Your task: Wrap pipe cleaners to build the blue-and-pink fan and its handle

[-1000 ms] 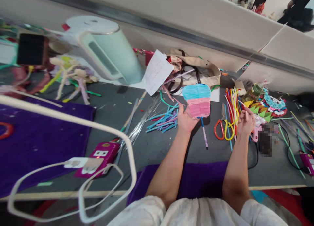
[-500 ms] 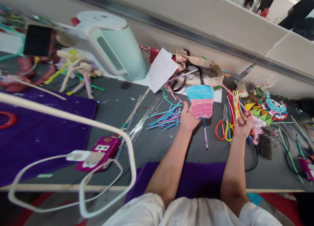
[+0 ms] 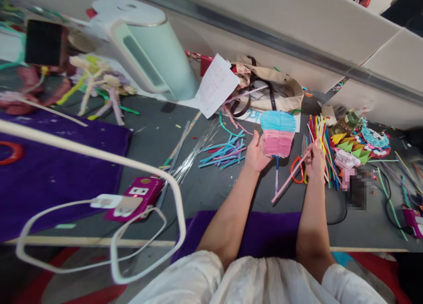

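Observation:
My left hand [image 3: 257, 157] is closed on the left edge of a fan-shaped pipe-cleaner craft piece [image 3: 278, 134], blue on top and pink below. A thin stem [image 3: 276, 176] in blue and lilac hangs from its bottom. In my right hand [image 3: 315, 162], pinched between the fingers, is a pink pipe cleaner [image 3: 288, 183] that slants down toward the stem. Scissors [image 3: 296, 169] with orange and yellow handles lie partly behind that hand. Behind it too is a bundle of coloured pipe cleaners [image 3: 317, 127]. Short blue, purple and pink pipe-cleaner pieces [image 3: 224, 152] lie left of my left hand.
A mint kettle [image 3: 165, 57] stands at the back, beside a sheet of paper [image 3: 217, 86] and a cloth bag [image 3: 289, 90]. A white cable [image 3: 180, 207] loops in front of a magenta power strip [image 3: 148, 194]. Thin silver wires [image 3: 194, 156] lie nearby. A glass jar [image 3: 350, 121] is at right.
My right hand has moved left toward the craft piece, and the pink pipe cleaner has swung from pointing up and back to pointing down-left. My left hand still holds the piece.

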Tool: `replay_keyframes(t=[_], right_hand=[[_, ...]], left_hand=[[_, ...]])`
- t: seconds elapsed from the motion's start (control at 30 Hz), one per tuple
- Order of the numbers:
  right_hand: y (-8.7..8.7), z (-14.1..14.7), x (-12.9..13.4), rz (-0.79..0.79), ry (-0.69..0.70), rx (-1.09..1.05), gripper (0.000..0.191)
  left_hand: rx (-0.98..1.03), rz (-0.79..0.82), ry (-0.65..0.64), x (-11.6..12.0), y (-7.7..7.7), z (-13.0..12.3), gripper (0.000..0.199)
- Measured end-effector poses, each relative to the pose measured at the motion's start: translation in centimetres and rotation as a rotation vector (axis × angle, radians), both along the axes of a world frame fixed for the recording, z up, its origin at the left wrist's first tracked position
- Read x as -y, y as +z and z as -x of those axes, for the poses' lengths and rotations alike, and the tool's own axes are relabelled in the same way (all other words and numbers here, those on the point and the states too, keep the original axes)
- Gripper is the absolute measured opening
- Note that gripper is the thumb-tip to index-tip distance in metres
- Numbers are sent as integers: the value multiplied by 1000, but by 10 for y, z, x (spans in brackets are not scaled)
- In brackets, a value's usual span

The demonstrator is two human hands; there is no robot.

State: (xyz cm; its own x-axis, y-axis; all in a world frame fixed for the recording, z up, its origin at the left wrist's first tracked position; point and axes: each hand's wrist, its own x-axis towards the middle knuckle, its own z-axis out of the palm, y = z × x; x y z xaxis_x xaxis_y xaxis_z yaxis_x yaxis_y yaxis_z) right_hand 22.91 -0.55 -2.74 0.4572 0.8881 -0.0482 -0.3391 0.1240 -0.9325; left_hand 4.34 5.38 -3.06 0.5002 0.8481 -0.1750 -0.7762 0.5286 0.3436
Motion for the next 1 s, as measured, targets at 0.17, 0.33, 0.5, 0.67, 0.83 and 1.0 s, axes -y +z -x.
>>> replay_keyframes(t=[0.17,0.33,0.5,0.67,0.83,1.0], right_hand=[[-1,9,-1,48,175,4,34],[-2,17,-3,87,215,20,38],[-4,27,-7,112,95,92,41],[-7,31,-7,101,159,180,38],[-6,28,-7,70,31,163,35],[-6,22,-8,30,-77,119,35]], left_hand=[[3,-20,13,-1,-1,-1,54],[2,-34,4,-2,-3,-1,56],[-2,-27,-14,-1,-6,-2,55],[15,-61,-88,3,-3,-7,59],[-49,-114,-127,7,-8,-13,51],[-271,-253,-205,15,-16,-22,37]])
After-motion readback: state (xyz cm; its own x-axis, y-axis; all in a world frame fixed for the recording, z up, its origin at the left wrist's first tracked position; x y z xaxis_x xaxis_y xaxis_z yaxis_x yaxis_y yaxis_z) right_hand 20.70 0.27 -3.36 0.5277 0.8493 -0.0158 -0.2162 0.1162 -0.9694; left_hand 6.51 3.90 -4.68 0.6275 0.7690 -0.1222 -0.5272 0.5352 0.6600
